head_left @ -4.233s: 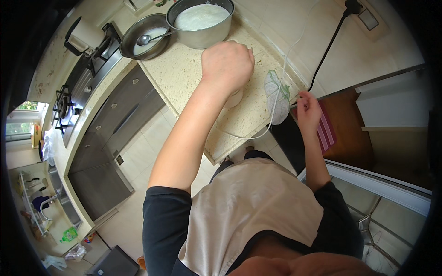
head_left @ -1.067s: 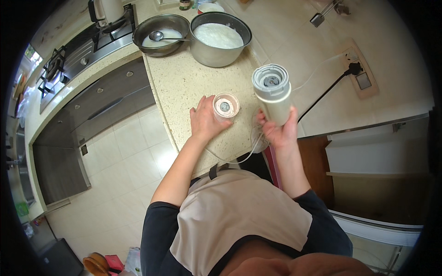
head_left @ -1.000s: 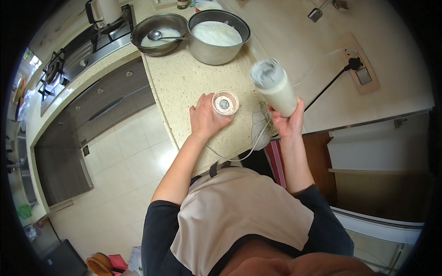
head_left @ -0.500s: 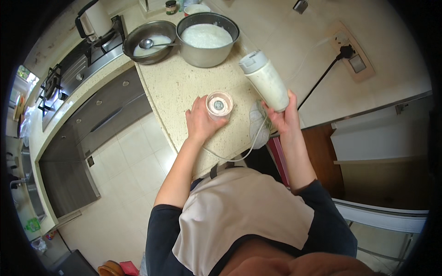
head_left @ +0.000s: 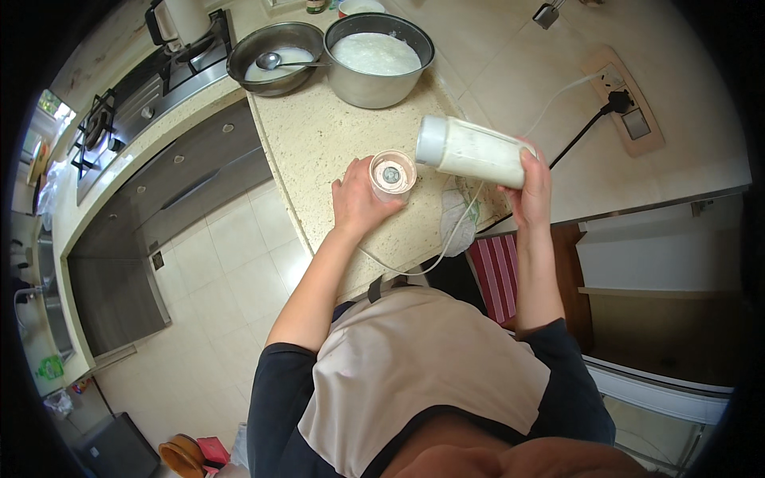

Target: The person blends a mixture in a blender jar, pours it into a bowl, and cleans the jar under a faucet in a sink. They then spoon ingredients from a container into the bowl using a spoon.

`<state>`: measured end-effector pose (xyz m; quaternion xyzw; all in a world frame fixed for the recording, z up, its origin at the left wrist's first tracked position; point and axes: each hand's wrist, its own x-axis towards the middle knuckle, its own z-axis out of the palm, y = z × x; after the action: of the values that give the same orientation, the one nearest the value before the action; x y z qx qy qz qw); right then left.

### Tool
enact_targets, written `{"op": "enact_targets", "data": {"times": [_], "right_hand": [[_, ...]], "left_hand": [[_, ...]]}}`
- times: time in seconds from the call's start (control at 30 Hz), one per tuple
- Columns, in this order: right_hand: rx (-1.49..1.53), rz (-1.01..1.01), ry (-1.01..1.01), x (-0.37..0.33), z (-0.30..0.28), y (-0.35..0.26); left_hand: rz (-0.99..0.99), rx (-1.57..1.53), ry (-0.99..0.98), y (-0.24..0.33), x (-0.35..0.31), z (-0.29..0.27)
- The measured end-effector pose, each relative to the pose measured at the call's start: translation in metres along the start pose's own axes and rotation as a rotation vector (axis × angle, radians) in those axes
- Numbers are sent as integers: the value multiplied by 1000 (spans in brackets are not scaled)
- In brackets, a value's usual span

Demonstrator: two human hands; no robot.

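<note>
My left hand (head_left: 362,199) is wrapped round a small round blender base (head_left: 393,172) standing on the counter, with its pinkish recessed top and grey centre facing up. In my right hand (head_left: 531,187) is a blender cup (head_left: 482,153), gripped at its right end. The cup is tilted nearly onto its side, its pale grey cap end toward the base but apart from it. White content shows through its wall. A white cord (head_left: 414,273) loops along the near counter edge. Beside it lies a crumpled pale cloth (head_left: 457,223).
Farther back on the counter (head_left: 311,151) stand a large pot (head_left: 374,94) of white, grainy content and a metal bowl (head_left: 247,60) of white liquid with a spoon (head_left: 271,60) in it. A wall socket (head_left: 625,99) with plugs is at right. A gas stove (head_left: 151,107) lies left.
My right hand has tipped the blender cup from steeply upright to nearly horizontal, its cap end swinging down toward the base. My left hand stays on the base.
</note>
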<state>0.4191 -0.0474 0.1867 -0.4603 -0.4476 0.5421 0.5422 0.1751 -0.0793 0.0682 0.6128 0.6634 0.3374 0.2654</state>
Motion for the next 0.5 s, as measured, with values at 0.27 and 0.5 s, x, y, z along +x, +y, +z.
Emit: {"op": "enact_targets", "data": {"times": [0.27,0.5], "right_hand": [[-983,-387,-293,12,68,-33],[-1226,-645,-577,13,101,-50]], "left_hand": [[-22,-17,-63,6,0,-7],[-70,-47,-78,6,-1,-9]]}}
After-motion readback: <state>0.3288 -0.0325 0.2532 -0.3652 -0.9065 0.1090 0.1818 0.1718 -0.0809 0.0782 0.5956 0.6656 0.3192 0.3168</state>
